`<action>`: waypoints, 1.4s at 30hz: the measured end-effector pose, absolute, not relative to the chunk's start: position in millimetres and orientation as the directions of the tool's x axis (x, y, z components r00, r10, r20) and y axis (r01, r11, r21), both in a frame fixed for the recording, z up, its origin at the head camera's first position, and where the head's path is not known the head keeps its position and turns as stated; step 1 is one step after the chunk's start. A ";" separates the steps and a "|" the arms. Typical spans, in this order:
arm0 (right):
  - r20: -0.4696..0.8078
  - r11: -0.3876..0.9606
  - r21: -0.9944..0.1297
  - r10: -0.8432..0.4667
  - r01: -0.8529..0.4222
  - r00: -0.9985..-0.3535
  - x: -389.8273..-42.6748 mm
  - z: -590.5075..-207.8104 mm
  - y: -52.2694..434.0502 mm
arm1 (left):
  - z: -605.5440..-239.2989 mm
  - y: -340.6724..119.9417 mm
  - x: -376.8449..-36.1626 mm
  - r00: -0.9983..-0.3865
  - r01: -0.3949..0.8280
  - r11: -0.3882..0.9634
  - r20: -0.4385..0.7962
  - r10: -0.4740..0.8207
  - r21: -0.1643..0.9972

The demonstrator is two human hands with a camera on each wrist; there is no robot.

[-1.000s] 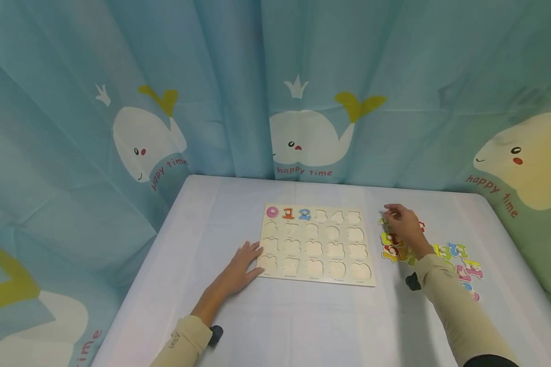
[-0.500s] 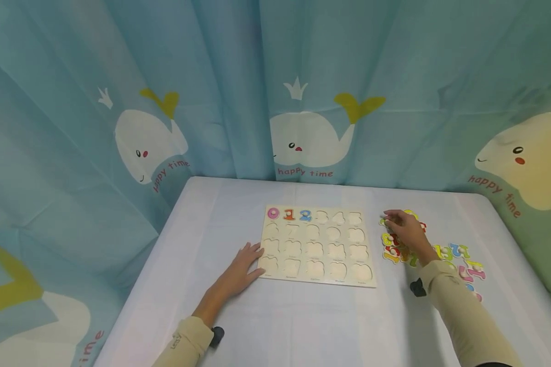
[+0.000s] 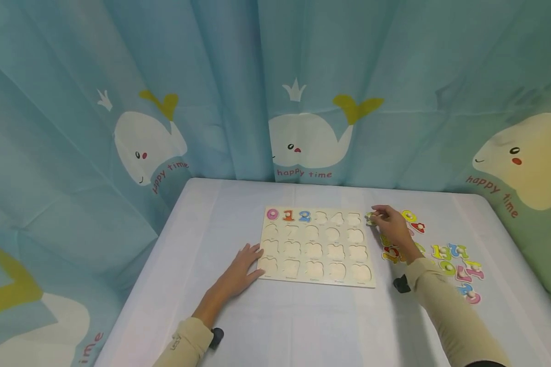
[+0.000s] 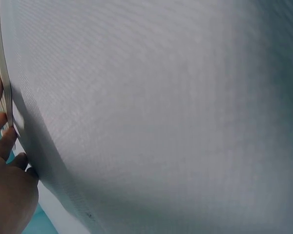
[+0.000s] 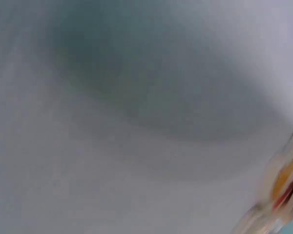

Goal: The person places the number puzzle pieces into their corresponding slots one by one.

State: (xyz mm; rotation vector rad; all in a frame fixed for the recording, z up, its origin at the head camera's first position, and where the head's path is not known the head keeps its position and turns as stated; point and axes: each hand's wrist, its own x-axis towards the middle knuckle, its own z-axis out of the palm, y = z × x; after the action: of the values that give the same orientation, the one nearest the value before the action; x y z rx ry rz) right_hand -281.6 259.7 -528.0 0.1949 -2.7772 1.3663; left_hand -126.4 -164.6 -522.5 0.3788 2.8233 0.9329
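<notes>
A pale wooden number puzzle board lies flat in the head view, its top row holding a pink 0, an orange 1 and a blue 2. My left hand rests with spread fingers on the board's left edge; the left wrist view shows these fingers at that edge. Just right of the board's top corner, my right hand pinches a small green number piece, partly hidden by the fingertips.
Several coloured number pieces with knobs lie right of the board, among them a yellow 0, a red 4 and a blue-and-pink piece. Blurred pieces show in the right wrist view. A whale-print curtain hangs behind the white table.
My right hand has moved left from the loose pieces toward the board, taking the green number piece with it. The left hand has stayed at the board's edge.
</notes>
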 end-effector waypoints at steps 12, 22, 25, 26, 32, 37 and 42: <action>0.091 0.549 -0.824 -0.121 -0.143 -0.988 -284.5 -524.6 204.2 | -524.4 -164.3 -126.7 -0.959 0.196 0.782 -0.049 0.278 0.592; 0.016 0.536 -0.839 -0.140 -0.089 -0.990 -289.4 -515.4 168.7 | -528.0 -163.8 -127.9 -0.960 0.195 0.776 -0.045 0.277 0.600; 0.016 0.523 -0.848 -0.140 -0.088 -0.990 -288.4 -516.6 162.1 | -527.5 -163.2 -127.7 -0.961 0.194 0.777 -0.043 0.273 0.599; 0.019 0.520 -0.849 -0.143 -0.092 -0.990 -288.2 -517.5 159.8 | -527.0 -163.2 -127.6 -0.962 0.192 0.777 -0.042 0.270 0.599; 0.043 0.495 -0.862 -0.146 -0.111 -0.988 -284.9 -521.2 145.9 | -526.4 -164.6 -127.2 -0.963 0.206 0.766 -0.014 0.270 0.608; 0.036 0.491 -0.866 -0.136 -0.099 -0.990 -284.5 -525.0 134.7 | -529.6 -165.1 -127.0 -0.965 0.201 0.770 -0.015 0.263 0.606; 0.014 0.529 -0.847 -0.092 -0.061 -0.996 -286.6 -531.5 128.2 | -531.3 -163.4 -127.9 -0.966 0.211 0.780 0.000 0.260 0.589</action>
State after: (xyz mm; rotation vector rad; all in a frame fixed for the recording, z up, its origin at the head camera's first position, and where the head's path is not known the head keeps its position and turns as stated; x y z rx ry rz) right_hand -286.6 128.2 -531.5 0.1389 -2.7745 1.5348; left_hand -127.9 -163.4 -531.3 0.3825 2.8871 0.9403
